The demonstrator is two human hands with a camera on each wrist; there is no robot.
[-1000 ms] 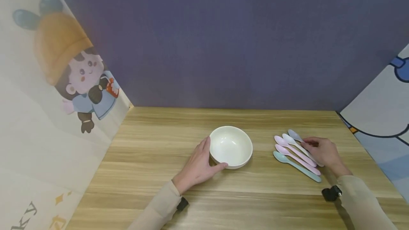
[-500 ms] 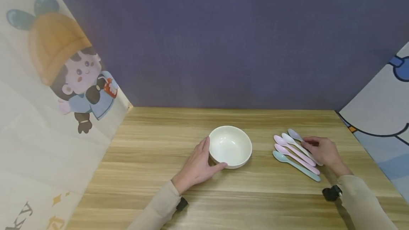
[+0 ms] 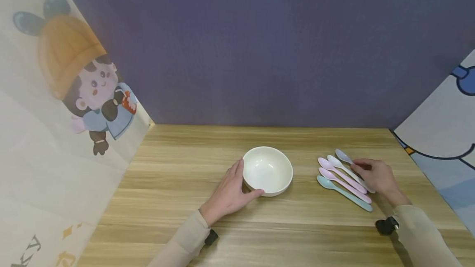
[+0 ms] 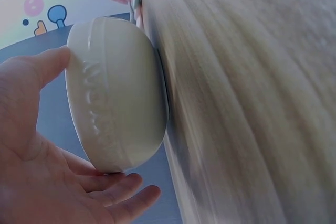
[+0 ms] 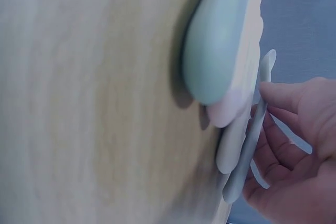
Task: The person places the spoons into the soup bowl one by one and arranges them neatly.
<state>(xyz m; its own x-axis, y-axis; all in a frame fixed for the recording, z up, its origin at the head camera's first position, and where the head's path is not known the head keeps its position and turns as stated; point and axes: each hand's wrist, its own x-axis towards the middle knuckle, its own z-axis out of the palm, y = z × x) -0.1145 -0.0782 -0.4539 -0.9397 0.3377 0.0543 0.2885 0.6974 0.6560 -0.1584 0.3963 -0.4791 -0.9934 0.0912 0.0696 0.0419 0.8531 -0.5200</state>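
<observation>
A white bowl (image 3: pixel 268 171) stands upright on the wooden table. My left hand (image 3: pixel 230 195) holds it at its near-left side, with thumb and fingers spread around the wall; the left wrist view shows the thumb at the rim of the same bowl (image 4: pixel 121 87). To the right, my right hand (image 3: pixel 376 176) pinches the handle of a pale lavender spoon (image 3: pixel 343 156), most of which the hand hides in the head view. Beside it lie a white spoon (image 3: pixel 335 162), two pink spoons (image 3: pixel 326 163) and a mint-green spoon (image 3: pixel 326 182), fanned side by side.
The wooden table (image 3: pixel 185 151) meets a dark blue-grey panel (image 3: pixel 259 52) at the back. Side panels with cartoon prints rise at left and right. Table surface lies between the bowl and the spoons.
The lavender spoon has shifted very slightly away from the white one, along with my right hand. My left hand and the bowl stay where they were.
</observation>
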